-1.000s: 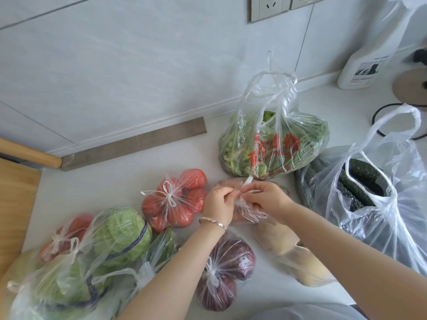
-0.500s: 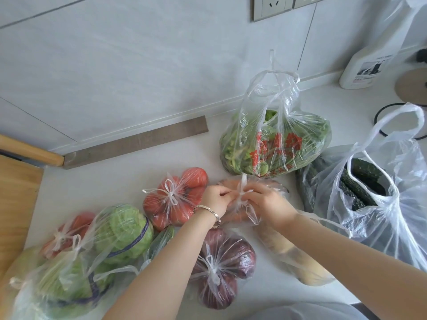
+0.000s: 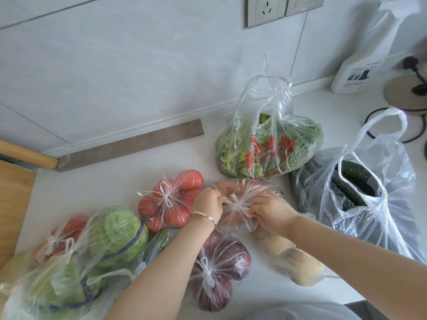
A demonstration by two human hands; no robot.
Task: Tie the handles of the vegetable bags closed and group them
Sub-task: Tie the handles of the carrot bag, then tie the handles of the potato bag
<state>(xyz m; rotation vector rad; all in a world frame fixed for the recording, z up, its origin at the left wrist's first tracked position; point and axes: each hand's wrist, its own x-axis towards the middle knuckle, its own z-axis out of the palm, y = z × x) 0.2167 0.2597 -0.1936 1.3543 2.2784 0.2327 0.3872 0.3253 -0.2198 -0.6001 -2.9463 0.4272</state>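
step: tie the knot | bag of orange veggies (image 3: 243, 188) sits on the counter (image 3: 111, 183), just beside the tomato bag (image 3: 172, 202) | left hand (image 3: 208, 202) pinches one handle (image 3: 231, 200) | right hand (image 3: 269, 210) pinches the other | tip: pull both sides evenly and gently, so the thin plastic does not rip

Clear plastic bags, by position:
Orange bag (image 3: 240, 192): centre, handles crossed in a knot, ends pinched by left hand (image 3: 208, 202) and right hand (image 3: 270, 211).
Tomato bag (image 3: 169, 199): just left, knotted on top.
Onion bag (image 3: 217, 271) (purple): nearer, knotted.
Potato bag (image 3: 293, 262): lying beside it, knot hidden.
Cabbage bag (image 3: 115, 232), red bag (image 3: 62, 234): far left, touching.
Greens bag (image 3: 268, 146): behind, upright, red print.
Cucumber bag (image 3: 360, 197): right, mouth open, handles loose
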